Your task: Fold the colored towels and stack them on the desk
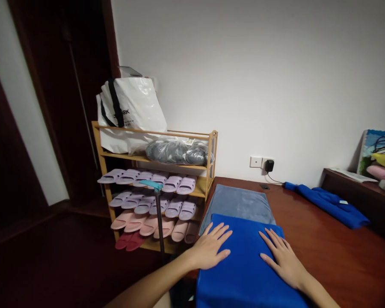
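A bright blue cloth (244, 273) lies flat at the near end of the brown table, its far edge over a grey-blue cloth (240, 201). My left hand (211, 248) rests on the blue cloth's left side with its fingers spread. On the right side of the same cloth lies my right hand (280, 256), palm down, fingers apart. Neither hand grips anything. The near end of the blue cloth runs out of view at the bottom.
Another blue cloth (330, 203) lies bunched on the table (321, 248). Behind it, a black plug (269, 165) sits in a wall socket. To the left stands a wooden rack (213, 171) with several slippers (171, 183), a white bag (141, 102) and a thin pole (159, 222) before it.
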Tool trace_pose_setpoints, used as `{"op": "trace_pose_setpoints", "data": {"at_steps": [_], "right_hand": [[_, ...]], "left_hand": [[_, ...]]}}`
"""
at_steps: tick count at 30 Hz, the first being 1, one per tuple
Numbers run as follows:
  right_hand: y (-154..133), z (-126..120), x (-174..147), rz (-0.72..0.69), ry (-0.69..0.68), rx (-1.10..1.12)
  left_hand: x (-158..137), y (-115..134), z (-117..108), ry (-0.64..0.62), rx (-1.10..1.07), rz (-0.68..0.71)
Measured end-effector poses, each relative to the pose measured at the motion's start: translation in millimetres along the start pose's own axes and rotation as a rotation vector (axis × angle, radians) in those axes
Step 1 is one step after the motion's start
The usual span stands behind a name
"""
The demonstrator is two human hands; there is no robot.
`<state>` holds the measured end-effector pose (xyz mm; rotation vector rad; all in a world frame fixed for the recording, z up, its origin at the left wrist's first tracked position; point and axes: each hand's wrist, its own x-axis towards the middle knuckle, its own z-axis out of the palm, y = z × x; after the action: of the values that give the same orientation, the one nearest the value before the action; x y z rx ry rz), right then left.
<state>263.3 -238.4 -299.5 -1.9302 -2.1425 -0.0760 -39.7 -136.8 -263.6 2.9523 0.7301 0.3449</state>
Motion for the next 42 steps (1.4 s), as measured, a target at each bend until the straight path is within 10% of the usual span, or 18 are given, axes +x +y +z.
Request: {"op": "trace_pose_setpoints", "data": {"at_steps": [10,23,33,42], "right_hand": [[-10.8,-15.4,-55.5,-0.006,-0.071,0.060],[61.3,-30.8,0.3,0.273,0.017,0.561],[6.9,-72.0,-54.8,0.370,0.583,0.838],[-23.4,-126.8,-69.7,0.567,0.825,0.748]], "left_hand": [[-46.7,44.9,-13.1,0.055,-0.093,-0.017],[17.4,-48.5,-21.7,0.067,-0.350,-0.317],[-12.4,-3.1,-33.7,0.590,-1.009,-0.278],[-19.6,25.5,-108.2,0.917,-0.965,-0.208]]}}
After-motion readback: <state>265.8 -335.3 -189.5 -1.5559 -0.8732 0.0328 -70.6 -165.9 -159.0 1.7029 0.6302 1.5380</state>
